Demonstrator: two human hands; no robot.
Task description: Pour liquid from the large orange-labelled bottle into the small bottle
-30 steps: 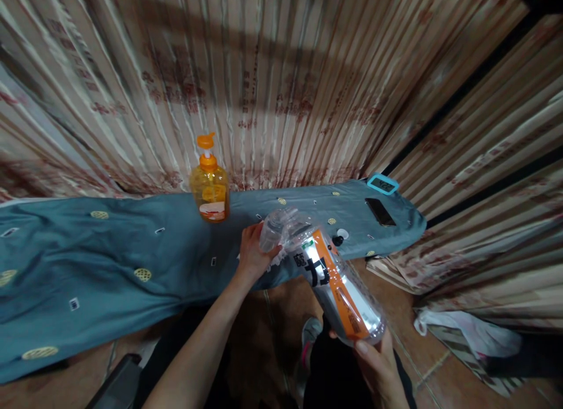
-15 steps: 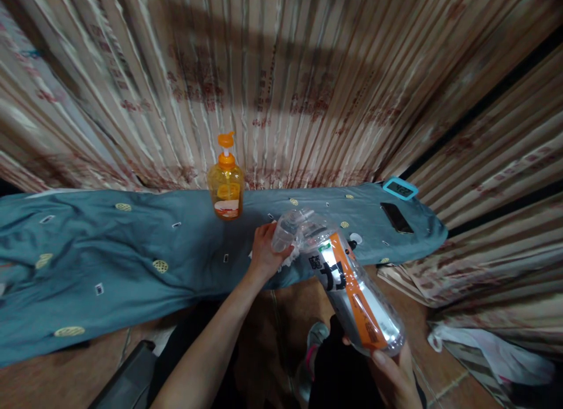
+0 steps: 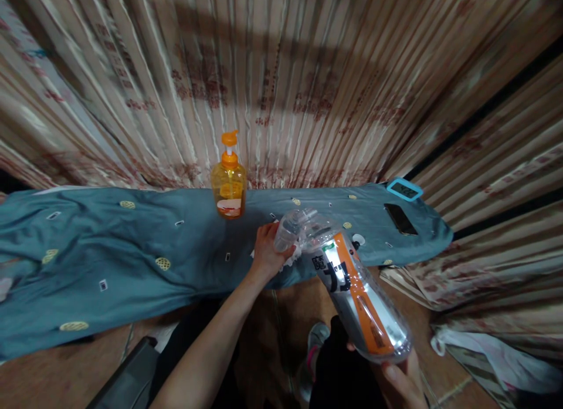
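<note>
Your tabletop (image 3: pixel 132 239) is narrow, covered in patterned teal cloth, and tapers to a rounded right end. Pleated curtains (image 3: pixel 281 92) border the rear edge; tiled floor (image 3: pixel 303 297) lies below the front. Cloth stretches left of the pump bottle (image 3: pixel 229 189); the digital clock (image 3: pixel 403 189) and phone (image 3: pixel 400 219) occupy the right end. Your left hand (image 3: pixel 267 255) grips a clear cup (image 3: pixel 285 230); your right hand (image 3: pixel 404 377) grips the base of the tilted plastic bottle (image 3: pixel 365 297), which overhangs the front edge.

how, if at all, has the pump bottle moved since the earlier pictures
No: the pump bottle keeps its place on the patterned cloth; both only shift right in view.
</note>
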